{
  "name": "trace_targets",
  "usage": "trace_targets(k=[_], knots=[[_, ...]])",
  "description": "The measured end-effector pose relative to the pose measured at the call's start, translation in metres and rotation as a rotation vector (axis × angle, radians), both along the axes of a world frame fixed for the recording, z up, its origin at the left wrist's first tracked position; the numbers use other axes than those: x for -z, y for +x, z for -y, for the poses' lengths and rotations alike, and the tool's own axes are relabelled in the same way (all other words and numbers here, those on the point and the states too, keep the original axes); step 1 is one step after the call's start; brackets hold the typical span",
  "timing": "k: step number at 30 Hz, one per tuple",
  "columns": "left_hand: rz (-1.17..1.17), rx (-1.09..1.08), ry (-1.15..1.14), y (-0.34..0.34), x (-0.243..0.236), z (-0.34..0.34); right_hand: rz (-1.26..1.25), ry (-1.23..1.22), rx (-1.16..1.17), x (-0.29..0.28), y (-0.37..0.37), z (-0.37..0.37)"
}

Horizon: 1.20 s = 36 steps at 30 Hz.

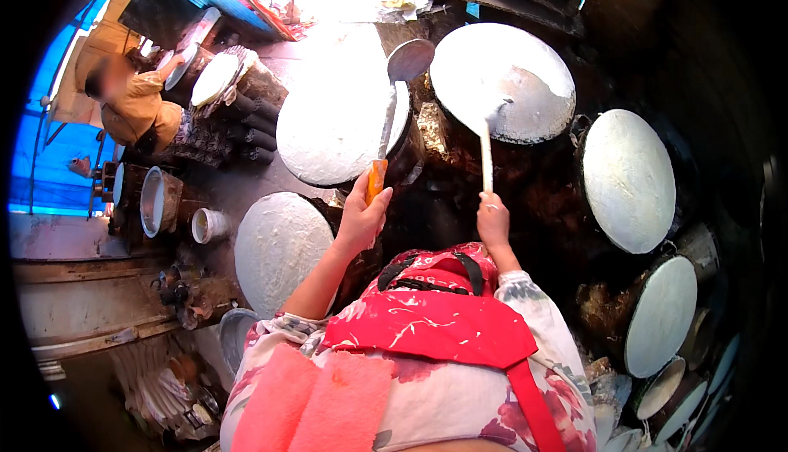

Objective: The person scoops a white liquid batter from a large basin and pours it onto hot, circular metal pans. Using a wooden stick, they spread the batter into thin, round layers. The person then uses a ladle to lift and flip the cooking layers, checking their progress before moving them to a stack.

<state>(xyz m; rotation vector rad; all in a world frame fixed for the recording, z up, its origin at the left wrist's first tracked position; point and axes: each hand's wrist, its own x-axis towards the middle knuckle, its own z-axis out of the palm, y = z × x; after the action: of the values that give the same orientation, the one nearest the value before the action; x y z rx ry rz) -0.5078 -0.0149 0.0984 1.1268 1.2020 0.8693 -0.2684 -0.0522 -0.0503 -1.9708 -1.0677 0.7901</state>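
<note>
Raised at the centre, my left hand (364, 214) is closed on the orange grip of a long-handled metal ladle (410, 59) with a round head. The ladle hangs over the edge of a large round griddle (341, 128) coated in white batter. My right hand (493, 220) grips the pale handle of a slim tool (487, 156). Its small head, too indistinct to name, touches the far right griddle (468, 66). Beside that head the white coating is broken by a greyish patch.
More white-coated griddles stand around me, at left (279, 247), right (629, 181) and lower right (662, 316). A person in a tan top (135, 111) works at the far left. Nearby are a white bucket (209, 225) and a stack of dark cylinders (254, 132).
</note>
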Motion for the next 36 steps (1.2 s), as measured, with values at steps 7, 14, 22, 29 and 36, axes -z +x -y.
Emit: trace_targets(k=[7,14,22,29,36], knots=[[0.095,0.049,-0.107,0.0,0.004,0.01,0.267,-0.018,-0.164,-0.023,-0.007,0.003],[0.105,0.081,-0.181,0.001,0.006,0.01,0.043,-0.067,0.085,0.001,0.062,0.022],[0.131,0.112,-0.223,0.013,0.007,0.002,-0.082,-0.191,0.069,-0.007,0.114,0.031],[0.09,0.129,-0.235,0.023,-0.002,0.003,0.227,-0.026,-0.16,0.018,0.122,0.05],[0.077,0.166,-0.201,0.044,-0.005,-0.011,0.296,0.176,-0.156,0.027,0.146,0.019]])
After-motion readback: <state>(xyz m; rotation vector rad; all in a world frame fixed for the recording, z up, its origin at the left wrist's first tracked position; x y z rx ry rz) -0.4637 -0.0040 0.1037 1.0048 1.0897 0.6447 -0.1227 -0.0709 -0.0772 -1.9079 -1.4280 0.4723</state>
